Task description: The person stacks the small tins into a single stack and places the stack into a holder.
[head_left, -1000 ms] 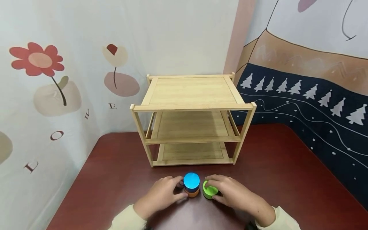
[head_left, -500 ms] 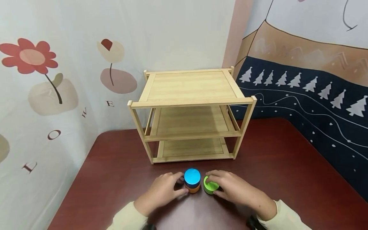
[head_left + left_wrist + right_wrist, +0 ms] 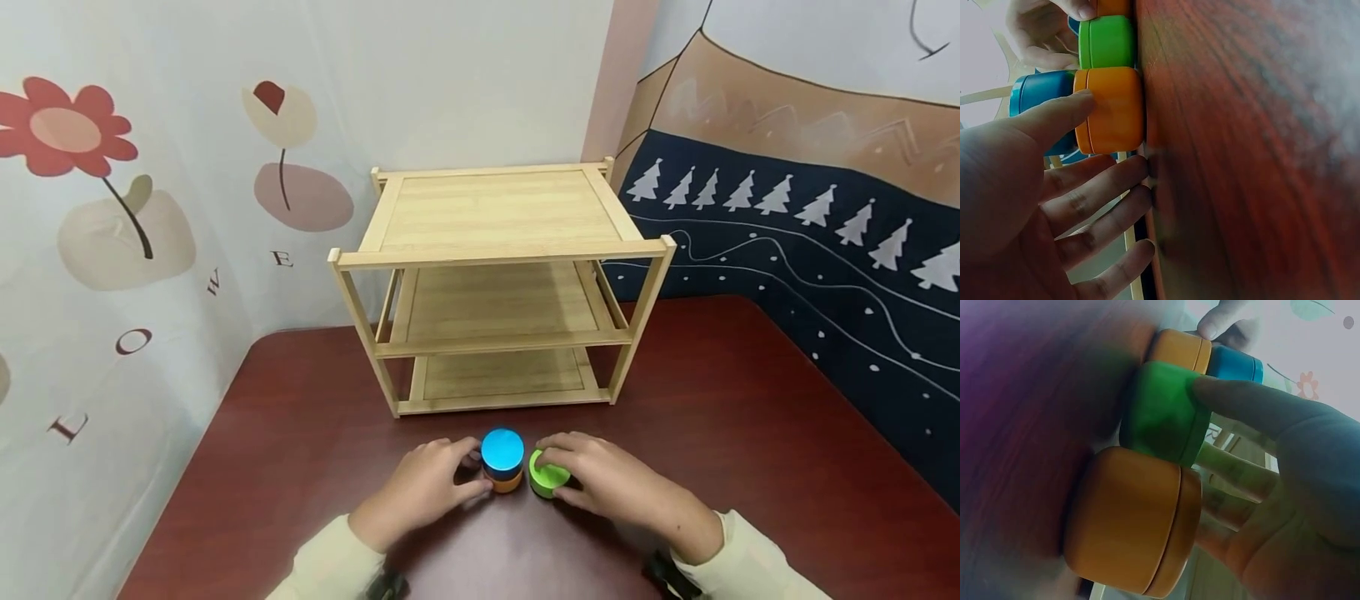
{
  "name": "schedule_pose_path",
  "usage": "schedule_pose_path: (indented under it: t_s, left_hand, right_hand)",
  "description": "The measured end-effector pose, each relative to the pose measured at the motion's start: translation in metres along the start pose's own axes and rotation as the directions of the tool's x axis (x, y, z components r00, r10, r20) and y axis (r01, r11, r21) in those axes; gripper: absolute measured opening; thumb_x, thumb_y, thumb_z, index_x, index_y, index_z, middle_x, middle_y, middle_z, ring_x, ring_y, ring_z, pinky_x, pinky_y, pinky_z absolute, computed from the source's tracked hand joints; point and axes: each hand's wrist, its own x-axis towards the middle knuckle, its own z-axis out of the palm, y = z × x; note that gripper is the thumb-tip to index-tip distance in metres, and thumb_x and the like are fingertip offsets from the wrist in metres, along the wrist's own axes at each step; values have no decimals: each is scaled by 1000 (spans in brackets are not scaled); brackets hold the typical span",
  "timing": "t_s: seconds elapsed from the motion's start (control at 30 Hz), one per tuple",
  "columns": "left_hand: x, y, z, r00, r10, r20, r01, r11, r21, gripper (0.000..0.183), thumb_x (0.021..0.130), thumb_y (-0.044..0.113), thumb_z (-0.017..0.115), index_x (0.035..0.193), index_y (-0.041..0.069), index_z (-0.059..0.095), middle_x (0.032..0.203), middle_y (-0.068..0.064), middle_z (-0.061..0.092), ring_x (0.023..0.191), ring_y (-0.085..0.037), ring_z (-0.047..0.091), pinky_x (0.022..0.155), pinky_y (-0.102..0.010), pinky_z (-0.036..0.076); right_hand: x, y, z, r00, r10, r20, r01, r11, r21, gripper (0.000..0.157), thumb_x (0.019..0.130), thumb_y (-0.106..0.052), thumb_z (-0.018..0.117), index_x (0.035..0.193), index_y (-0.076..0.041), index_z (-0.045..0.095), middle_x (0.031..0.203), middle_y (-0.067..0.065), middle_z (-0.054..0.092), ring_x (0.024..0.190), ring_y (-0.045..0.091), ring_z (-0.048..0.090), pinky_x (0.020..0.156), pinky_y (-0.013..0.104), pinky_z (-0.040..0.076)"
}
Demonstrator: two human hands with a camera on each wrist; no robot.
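Observation:
A blue-lidded round tin (image 3: 502, 451) stands stacked on an orange tin (image 3: 506, 481). My left hand (image 3: 422, 485) holds the stack's left side, its thumb (image 3: 1072, 111) on the orange tin and its other fingers curving behind. Just right of the stack sits a green tin (image 3: 550, 475). My right hand (image 3: 607, 477) pinches the green tin, the thumb (image 3: 1225, 394) at its near side and a fingertip over its lid. A second orange tin (image 3: 1129, 519) shows large in the right wrist view beside the green one; the right hand hides it from the head view.
A pale wooden rack (image 3: 502, 342) with three shelf levels stands behind the tins on the dark red table (image 3: 300, 417). Printed cloth (image 3: 480, 83) hangs behind and at both sides.
The head view has tilted slightly down, so the rack, tins and hands sit a little higher in the picture. Both hands keep their places at the tins.

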Motion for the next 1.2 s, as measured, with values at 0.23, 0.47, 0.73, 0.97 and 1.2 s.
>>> schedule_pose_path:
  t_s: [0.23,0.47,0.73,0.97,1.2]
  left_hand:
    - [1,0,1,1000,9,2,-9,1000,-10,40,79,52,64,104,21,61,88,12,68,86,-13,63,73,-36,49]
    - [2,1,-3,1000,-3,12,3,1000,-14,41,79,52,64,105,20,61,89,12,69,87,-14,63,73,-37,50]
    - [3,1,-2,1000,-15,25,16,999,-36,41,79,51,64,105,21,61,90,12,68,88,-13,63,73,-37,50]
    - [4,0,-1,1000,-3,9,3,1000,-24,39,79,52,64,103,22,61,89,12,69,88,-13,63,74,-37,50]
    - [4,0,0,1000,-7,26,7,1000,-16,40,80,53,62,104,22,61,90,12,68,90,-12,62,77,-37,49]
  right_hand:
    - [0,2,-1,998,-20,-51,20,1000,-3,33,73,-19,75,103,-20,63,112,-5,59,103,10,57,82,27,51]
    - [1,2,-4,997,-28,-73,27,1000,-5,30,73,-22,75,101,-22,63,110,-7,58,101,7,56,80,26,50]
    - [1,1,-8,997,-2,-79,3,1000,22,30,74,-22,74,102,-22,63,110,-8,56,91,4,58,75,23,50]
    - [2,-2,-13,996,20,-88,-16,999,43,29,76,-20,72,103,-22,63,113,-6,56,89,4,58,73,20,50]
    - [1,-4,-17,994,43,-95,-40,999,34,29,77,-24,71,105,-22,62,117,-4,56,95,5,57,75,22,50]
